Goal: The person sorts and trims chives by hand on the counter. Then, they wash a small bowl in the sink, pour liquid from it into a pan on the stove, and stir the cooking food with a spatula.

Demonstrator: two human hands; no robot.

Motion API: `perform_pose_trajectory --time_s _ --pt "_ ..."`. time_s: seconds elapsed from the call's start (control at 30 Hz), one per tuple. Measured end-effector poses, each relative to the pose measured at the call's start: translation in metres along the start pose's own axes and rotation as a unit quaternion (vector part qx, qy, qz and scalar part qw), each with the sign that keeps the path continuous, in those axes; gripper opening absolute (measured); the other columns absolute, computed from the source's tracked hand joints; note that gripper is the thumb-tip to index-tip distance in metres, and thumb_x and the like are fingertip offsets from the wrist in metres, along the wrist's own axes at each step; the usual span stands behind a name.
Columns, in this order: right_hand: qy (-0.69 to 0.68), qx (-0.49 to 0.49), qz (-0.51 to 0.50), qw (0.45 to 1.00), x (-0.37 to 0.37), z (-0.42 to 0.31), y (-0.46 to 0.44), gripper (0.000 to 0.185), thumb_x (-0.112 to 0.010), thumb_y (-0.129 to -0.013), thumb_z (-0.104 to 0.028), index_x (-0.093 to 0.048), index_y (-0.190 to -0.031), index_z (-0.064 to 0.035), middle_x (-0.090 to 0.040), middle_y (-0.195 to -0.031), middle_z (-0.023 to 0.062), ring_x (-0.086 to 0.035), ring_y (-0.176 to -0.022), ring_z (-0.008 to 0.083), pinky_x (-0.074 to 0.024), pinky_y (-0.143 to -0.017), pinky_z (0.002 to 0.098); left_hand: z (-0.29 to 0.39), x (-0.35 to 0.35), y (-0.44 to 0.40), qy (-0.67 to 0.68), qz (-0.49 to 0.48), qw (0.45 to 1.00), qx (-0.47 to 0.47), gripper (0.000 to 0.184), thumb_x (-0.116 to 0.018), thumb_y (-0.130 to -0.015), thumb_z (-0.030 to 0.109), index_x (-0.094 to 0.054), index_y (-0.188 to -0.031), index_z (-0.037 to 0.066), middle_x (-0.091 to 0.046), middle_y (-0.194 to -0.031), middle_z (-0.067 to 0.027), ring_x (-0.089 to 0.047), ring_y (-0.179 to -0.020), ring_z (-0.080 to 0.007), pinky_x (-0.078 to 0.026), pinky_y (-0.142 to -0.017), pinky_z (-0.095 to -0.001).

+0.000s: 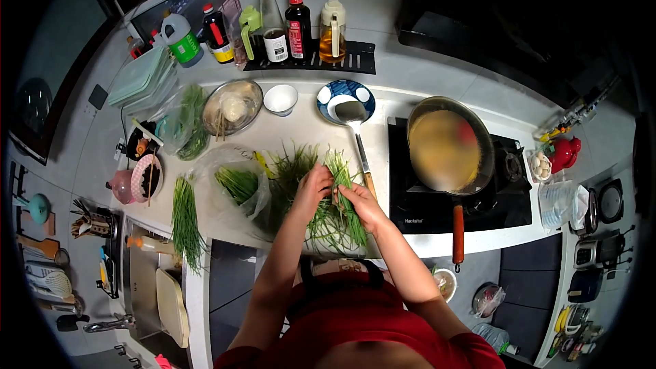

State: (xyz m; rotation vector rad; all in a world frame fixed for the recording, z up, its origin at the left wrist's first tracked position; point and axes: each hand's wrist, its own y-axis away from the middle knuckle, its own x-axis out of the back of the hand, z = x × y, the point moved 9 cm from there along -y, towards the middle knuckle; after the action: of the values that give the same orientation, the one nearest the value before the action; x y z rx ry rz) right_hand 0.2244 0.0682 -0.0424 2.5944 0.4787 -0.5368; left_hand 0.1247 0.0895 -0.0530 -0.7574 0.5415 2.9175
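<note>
A bunch of long green chives [350,224] is gripped in my right hand [363,206], its stem ends pointing away from me. My left hand [316,184] is curled against the bunch's left side, its fingers closed at the stems. Loose chives [294,169] lie spread on the counter under and beside my hands. To the left, a clear plastic bag [258,213] holds more greens [237,183]. Farther left, another bundle of chives [183,213] hangs over the counter's front edge.
A pan [487,157] with yellowish contents sits on the black stove [437,222], its handle [458,232] jutting toward me. A spatula [361,143] rests on a blue plate [365,92]. A white bowl [281,100] and a metal basin [254,92] stand behind; the sink [140,280] is left.
</note>
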Motion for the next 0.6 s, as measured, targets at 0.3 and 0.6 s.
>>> perform_pose_trajectory --time_s 0.3,0.6 --pt "-0.01 0.007 0.032 0.999 0.015 0.001 0.001 0.017 -0.049 -0.089 -0.021 -0.057 -0.085 -0.0071 -0.057 -0.073 -0.0001 -0.048 -0.063 0.0071 -0.0382 -0.059 0.0197 -0.001 -0.008 0.031 -0.173 0.023 0.985 -0.001 0.024 -0.058 -0.082 0.022 -0.06 -0.093 0.001 -0.058 -0.08 -0.0031 -0.053 -0.072 -0.0096 -0.045 -0.064 -0.0231" --pt "-0.173 -0.059 0.047 0.982 0.026 0.005 0.007 0.022 -0.054 -0.083 -0.03 -0.05 -0.087 -0.009 -0.051 -0.069 0.0002 -0.048 -0.059 0.0113 -0.0435 -0.06 0.0273 -0.009 -0.013 0.031 -0.117 -0.003 0.993 0.003 0.018 -0.06 -0.081 0.018 -0.06 -0.086 0.001 -0.059 -0.076 -0.0013 -0.053 -0.065 -0.007 -0.043 -0.06 -0.0211"
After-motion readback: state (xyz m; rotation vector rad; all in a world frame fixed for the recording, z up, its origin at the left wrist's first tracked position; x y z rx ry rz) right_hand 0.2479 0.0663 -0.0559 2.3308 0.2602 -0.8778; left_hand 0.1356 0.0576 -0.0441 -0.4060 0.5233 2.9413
